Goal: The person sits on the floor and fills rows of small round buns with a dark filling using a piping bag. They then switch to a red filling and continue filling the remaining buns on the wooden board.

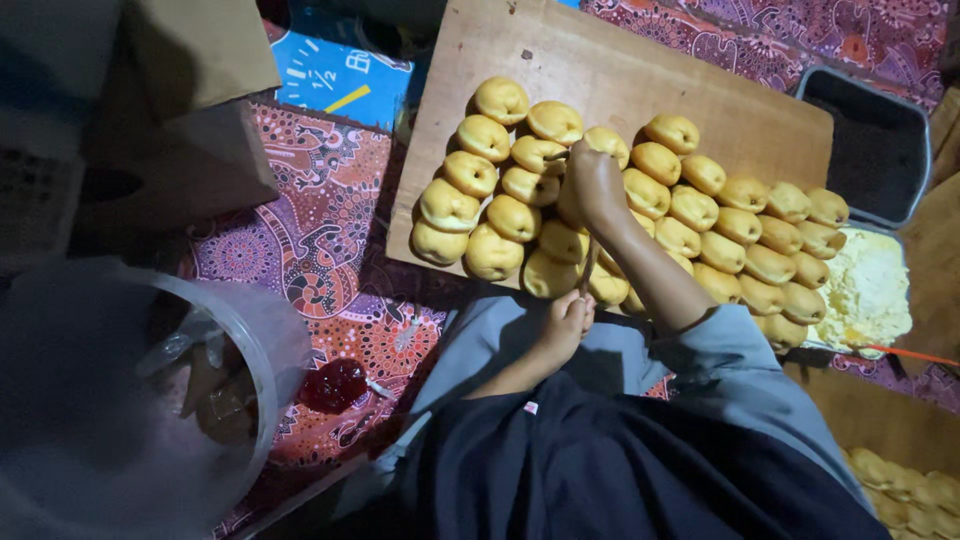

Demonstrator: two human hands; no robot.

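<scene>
Hard to read in the dim light: a thin brown stick-like tool [588, 268], mostly hidden between the two hands, only a short stretch showing. Long axis close to upright in the frame, upper end lost under the right hand, lower end in the left; tip not visible, so which end points where cannot be told.

Right hand [592, 185] resting on the middle of the rows of round golden-yellow split buns [690, 215], fingers curled down over one bun; grip looks clenched, but on what cannot be made out, palm side hidden. Left hand [566, 322] just below the near edge of the pale wooden board [600, 60], closed around the lower end of the stick.

Buns packed touching one another in slanting rows across the near half of the board, slits facing up. Board lying on a red and purple patterned cloth [330, 250], far edge cut off by the frame.

At right, a rectangular grey metal tray [868, 290] of pale yellow crumbly filling, partly covered by the buns' right end. At lower left, a translucent plastic tub [260, 345], blurred, contents indistinct. Beside it, a small dark red glossy blob [333, 383]. More buns cut off at the lower right corner.
</scene>
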